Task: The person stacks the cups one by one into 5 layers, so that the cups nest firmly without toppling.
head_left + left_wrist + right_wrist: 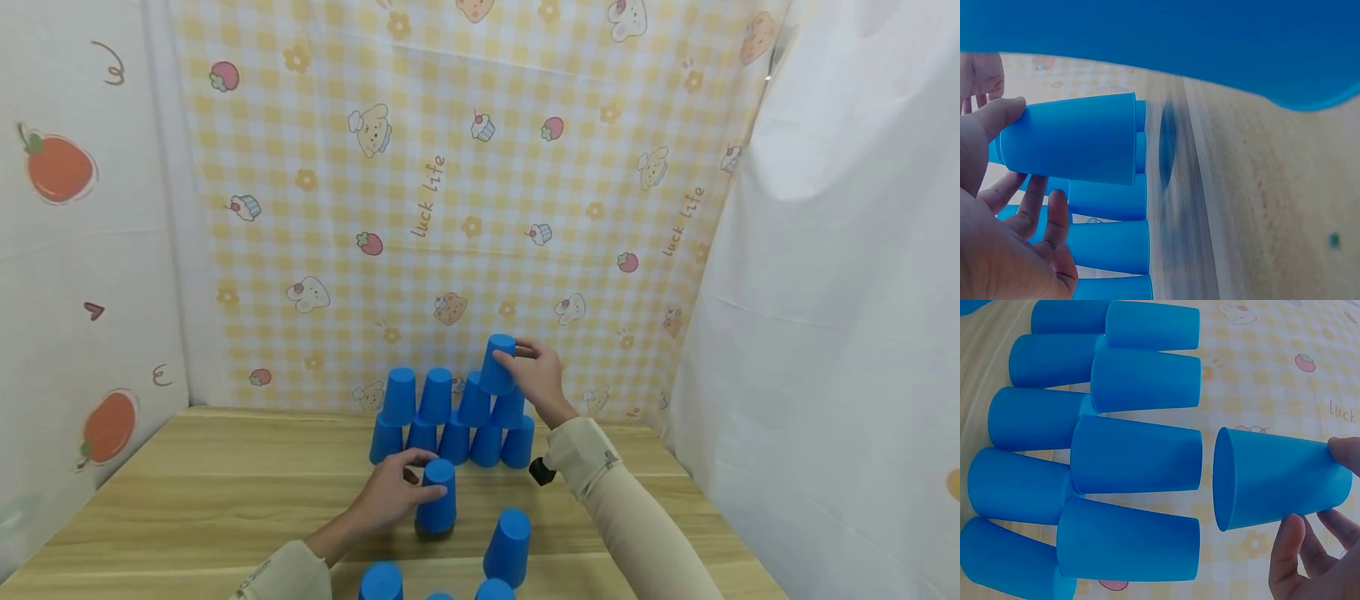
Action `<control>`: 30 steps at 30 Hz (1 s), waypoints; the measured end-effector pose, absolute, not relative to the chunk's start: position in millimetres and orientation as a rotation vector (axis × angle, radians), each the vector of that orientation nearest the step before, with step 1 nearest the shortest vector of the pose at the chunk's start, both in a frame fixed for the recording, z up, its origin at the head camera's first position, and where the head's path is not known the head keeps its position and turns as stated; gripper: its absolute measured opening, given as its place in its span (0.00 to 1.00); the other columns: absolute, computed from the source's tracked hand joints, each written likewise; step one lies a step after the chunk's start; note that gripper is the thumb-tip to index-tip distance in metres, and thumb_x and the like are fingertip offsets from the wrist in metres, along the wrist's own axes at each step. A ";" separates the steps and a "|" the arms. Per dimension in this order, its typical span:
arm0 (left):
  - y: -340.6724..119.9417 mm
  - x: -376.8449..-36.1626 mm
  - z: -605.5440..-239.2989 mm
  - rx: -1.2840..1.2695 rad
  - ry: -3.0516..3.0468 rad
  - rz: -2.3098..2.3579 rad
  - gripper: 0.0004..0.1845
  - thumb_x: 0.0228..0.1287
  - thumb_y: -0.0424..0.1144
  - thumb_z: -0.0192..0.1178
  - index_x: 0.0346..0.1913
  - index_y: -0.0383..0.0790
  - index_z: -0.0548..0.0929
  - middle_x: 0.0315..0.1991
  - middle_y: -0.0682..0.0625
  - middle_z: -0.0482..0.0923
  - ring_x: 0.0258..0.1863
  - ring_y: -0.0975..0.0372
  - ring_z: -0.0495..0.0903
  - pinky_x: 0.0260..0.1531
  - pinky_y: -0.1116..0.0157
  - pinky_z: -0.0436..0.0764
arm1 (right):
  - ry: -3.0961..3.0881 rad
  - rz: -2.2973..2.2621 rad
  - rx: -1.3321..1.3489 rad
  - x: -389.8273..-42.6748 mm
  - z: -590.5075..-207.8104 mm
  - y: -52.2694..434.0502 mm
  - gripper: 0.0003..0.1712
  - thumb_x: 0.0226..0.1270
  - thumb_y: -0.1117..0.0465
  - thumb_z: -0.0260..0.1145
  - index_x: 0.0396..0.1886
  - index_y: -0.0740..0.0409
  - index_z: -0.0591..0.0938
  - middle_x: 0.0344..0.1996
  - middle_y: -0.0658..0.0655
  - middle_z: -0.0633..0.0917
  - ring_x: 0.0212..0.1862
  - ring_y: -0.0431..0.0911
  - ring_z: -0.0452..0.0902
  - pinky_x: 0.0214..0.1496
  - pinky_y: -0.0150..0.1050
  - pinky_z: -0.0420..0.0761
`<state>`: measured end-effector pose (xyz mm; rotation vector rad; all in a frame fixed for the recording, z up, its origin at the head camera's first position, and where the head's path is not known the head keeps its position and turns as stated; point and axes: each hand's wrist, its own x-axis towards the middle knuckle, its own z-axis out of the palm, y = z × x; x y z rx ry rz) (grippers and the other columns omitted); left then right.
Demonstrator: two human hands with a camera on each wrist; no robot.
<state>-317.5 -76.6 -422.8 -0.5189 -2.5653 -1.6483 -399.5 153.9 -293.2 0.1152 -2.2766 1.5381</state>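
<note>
Blue cups, mouths down, form two tiers toward the back of the table: a lower row and an upper row bridging it. My right hand pinches a blue cup by its narrow end, mouth down. A small gap separates that cup's rim from the upper row in the right wrist view. In front of the stack, my left hand grips another upside-down blue cup between thumb and fingers. A shadow shows on the table below its rim, so it hangs slightly above the wood.
Nearer to me, an upside-down blue cup stands on the wooden table, and several more, such as one blue cup, are cut by the bottom edge. A small black object is beside the right sleeve. Patterned cloth hangs behind.
</note>
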 end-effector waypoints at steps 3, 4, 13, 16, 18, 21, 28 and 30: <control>-77.4 -317.9 -423.0 -0.514 -2.568 -1.645 0.24 0.58 0.46 0.73 0.55 0.42 0.81 0.49 0.50 0.79 0.41 0.57 0.74 0.37 0.61 0.76 | -2.285 1.519 0.125 -402.0 -292.3 152.9 0.31 0.61 0.46 0.73 0.59 0.56 0.80 0.55 0.62 0.82 0.57 0.60 0.78 0.58 0.59 0.77; -77.6 -317.9 -422.9 -0.516 -2.568 -1.644 0.24 0.58 0.46 0.73 0.55 0.42 0.81 0.49 0.50 0.79 0.41 0.57 0.75 0.37 0.61 0.76 | -2.286 1.514 0.126 -403.3 -292.3 152.9 0.31 0.62 0.46 0.73 0.60 0.57 0.80 0.55 0.62 0.82 0.57 0.60 0.78 0.58 0.59 0.77; -78.6 -319.8 -420.5 -0.566 -2.562 -1.644 0.25 0.59 0.48 0.71 0.56 0.41 0.80 0.49 0.49 0.79 0.41 0.56 0.74 0.37 0.60 0.76 | -2.296 1.485 0.129 -411.9 -291.5 156.6 0.30 0.64 0.48 0.71 0.61 0.58 0.79 0.56 0.63 0.82 0.58 0.60 0.78 0.60 0.60 0.75; -76.9 -321.5 -416.0 -0.576 -2.558 -1.635 0.26 0.60 0.49 0.71 0.58 0.40 0.80 0.49 0.49 0.80 0.40 0.57 0.74 0.37 0.60 0.76 | -2.306 1.479 0.124 -413.6 -291.0 158.1 0.30 0.65 0.48 0.71 0.61 0.58 0.78 0.57 0.63 0.82 0.59 0.60 0.78 0.60 0.60 0.75; -74.8 -322.7 -411.5 -0.578 -2.550 -1.623 0.27 0.60 0.49 0.71 0.58 0.39 0.80 0.48 0.49 0.80 0.39 0.56 0.74 0.36 0.60 0.77 | -2.312 1.475 0.116 -414.8 -291.3 159.3 0.30 0.65 0.48 0.71 0.62 0.58 0.78 0.57 0.63 0.82 0.59 0.60 0.78 0.60 0.59 0.75; -70.8 -323.0 -403.0 -0.576 -2.536 -1.595 0.27 0.60 0.49 0.71 0.59 0.39 0.80 0.49 0.48 0.81 0.42 0.55 0.76 0.38 0.58 0.80 | -2.316 1.468 0.113 -415.8 -290.9 160.6 0.30 0.65 0.48 0.71 0.62 0.58 0.78 0.58 0.64 0.82 0.59 0.61 0.78 0.60 0.59 0.75; -65.7 -323.0 -389.8 -0.559 -2.530 -1.519 0.28 0.59 0.49 0.71 0.59 0.41 0.80 0.55 0.46 0.79 0.44 0.56 0.77 0.39 0.57 0.80 | -2.318 1.453 0.126 -419.3 -293.6 159.8 0.31 0.64 0.48 0.71 0.62 0.58 0.78 0.57 0.63 0.82 0.58 0.60 0.79 0.58 0.59 0.77; -65.8 -323.6 -386.7 -0.538 -2.511 -1.515 0.27 0.59 0.49 0.71 0.59 0.42 0.80 0.53 0.48 0.80 0.43 0.57 0.77 0.37 0.59 0.80 | -2.322 1.449 0.139 -420.5 -294.2 159.3 0.31 0.64 0.48 0.71 0.62 0.59 0.78 0.57 0.64 0.82 0.57 0.60 0.79 0.58 0.59 0.77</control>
